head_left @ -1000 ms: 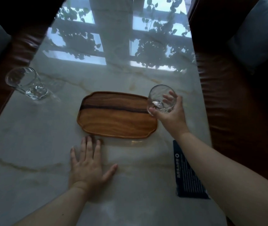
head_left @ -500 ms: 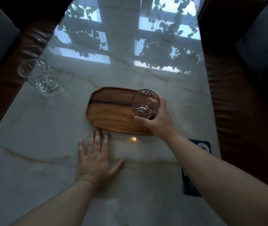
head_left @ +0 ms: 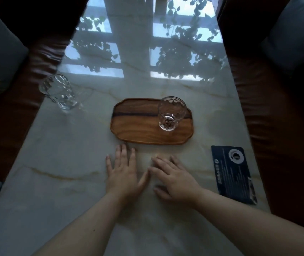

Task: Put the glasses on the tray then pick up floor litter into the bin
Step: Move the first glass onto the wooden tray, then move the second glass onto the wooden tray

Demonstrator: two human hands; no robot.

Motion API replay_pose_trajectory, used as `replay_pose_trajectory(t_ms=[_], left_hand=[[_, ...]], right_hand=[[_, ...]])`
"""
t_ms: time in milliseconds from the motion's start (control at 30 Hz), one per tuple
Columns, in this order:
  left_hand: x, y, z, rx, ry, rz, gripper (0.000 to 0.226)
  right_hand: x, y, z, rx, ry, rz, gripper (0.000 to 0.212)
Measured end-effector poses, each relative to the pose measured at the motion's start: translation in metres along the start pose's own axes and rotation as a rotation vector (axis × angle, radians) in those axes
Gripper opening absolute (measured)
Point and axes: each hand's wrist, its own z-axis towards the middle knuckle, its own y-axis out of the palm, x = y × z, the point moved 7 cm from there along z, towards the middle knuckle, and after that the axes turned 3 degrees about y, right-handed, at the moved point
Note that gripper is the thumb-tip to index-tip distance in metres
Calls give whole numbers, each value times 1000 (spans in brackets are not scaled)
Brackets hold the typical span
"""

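Note:
A wooden tray [head_left: 138,128] lies in the middle of the marble table [head_left: 64,159]. One clear glass [head_left: 170,113] stands upright on the tray's right end. A second clear glass [head_left: 59,93] stands on the table near the left edge, well apart from the tray. My left hand [head_left: 122,172] rests flat on the table just in front of the tray, fingers spread, holding nothing. My right hand [head_left: 175,177] lies beside it, palm down, fingers apart and empty. No bin or floor litter is in view.
A dark blue printed card [head_left: 232,174] lies near the table's right edge. Brown leather sofas [head_left: 276,117] with grey cushions [head_left: 293,32] flank the table on both sides. The glossy top reflects a window and hanging leaves.
My right hand set the glass down on the tray's right end, let go and drew back to the table beside my left hand. The left hand stayed flat.

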Motion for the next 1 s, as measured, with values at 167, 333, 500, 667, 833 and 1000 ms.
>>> replay_pose_trajectory(t_ms=[167, 333, 500, 667, 833, 1000], left_hand=[[-26, -23, -17, 11, 178, -154, 64], [-75, -57, -25, 85, 137, -27, 60], [-150, -107, -4, 347, -87, -160, 69], [-211, -156, 51, 574, -288, -456, 107], [-221, -173, 115, 581, -310, -465, 127], [-228, -157, 147, 430, -373, -364, 141]], right_hand=[[-37, 14, 56, -66, -191, -107, 82], [-39, 19, 77, -61, -212, -149, 82], [-35, 20, 77, -48, -214, -136, 81], [-34, 19, 77, -58, -213, -135, 81], [-34, 19, 76, -43, -225, -148, 81], [-35, 15, 76, -47, -227, -154, 81]])
